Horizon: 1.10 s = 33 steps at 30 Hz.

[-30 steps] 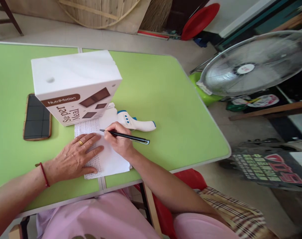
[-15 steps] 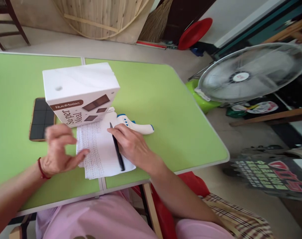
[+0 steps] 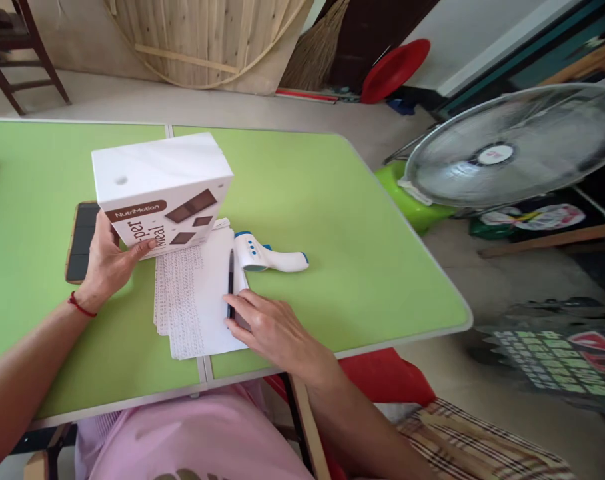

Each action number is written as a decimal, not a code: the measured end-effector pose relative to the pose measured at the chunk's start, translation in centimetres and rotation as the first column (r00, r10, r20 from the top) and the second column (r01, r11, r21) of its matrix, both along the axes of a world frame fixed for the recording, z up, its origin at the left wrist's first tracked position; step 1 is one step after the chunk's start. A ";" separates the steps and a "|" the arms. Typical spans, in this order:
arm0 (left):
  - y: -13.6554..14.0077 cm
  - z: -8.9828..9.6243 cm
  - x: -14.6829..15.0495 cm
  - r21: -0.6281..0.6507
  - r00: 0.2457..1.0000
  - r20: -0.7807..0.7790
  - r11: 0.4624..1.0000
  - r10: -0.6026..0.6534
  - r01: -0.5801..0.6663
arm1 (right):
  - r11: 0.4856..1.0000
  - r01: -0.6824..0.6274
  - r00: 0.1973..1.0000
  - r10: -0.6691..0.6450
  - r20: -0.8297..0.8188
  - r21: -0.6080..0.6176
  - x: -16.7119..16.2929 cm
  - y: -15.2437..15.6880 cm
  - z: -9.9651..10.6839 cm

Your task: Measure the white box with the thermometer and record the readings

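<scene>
- On the green desk (image 3: pixel 307 193), a white box (image 3: pixel 160 190) stood upright; it serves as the landmark for everything below.
- Against the box's near left corner, the left hand (image 3: pixel 107 263) was gripping the box, thumb laid across the printed front face and fingers wrapped around the left side.
- A red cord circled the left wrist, nearer the person than the box.
- Behind the left hand, to the left of the box, a phone (image 3: pixel 80 241) lay flat on the desk, its right part hidden by the hand and the box.
- Just in front of the box, toward the person, lay a sheaf of papers (image 3: pixel 195 303) with rows of small print down the left side; its far edge touched or slipped under the box's base, and which one could not be told.
- On the right part of the papers, in front of the box's right corner, a black pen (image 3: pixel 230 280) lay pointing away from the person.
- At the pen's near end, the right hand (image 3: pixel 265 327) rested palm down on the papers, fingers spread and loose, holding nothing; its fingertips touched the pen's lower end.
- Right of the box's base, just beside the papers, a white and blue thermometer (image 3: pixel 270 253) lay on its side.
- Well to the right of the box, off the desk, stood a fan (image 3: pixel 512 150).
</scene>
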State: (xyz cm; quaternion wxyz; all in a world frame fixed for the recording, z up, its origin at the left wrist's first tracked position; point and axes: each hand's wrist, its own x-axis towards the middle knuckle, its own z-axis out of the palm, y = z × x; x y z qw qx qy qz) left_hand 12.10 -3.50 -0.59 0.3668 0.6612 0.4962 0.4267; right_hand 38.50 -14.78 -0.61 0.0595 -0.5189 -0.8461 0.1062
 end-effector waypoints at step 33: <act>-3.3 0.7 -0.3 -0.154 0.945 0.111 0.934 -0.309 0.323 | 0.959 0.275 0.959 -0.279 0.052 0.071 5.9 6.6 -2.5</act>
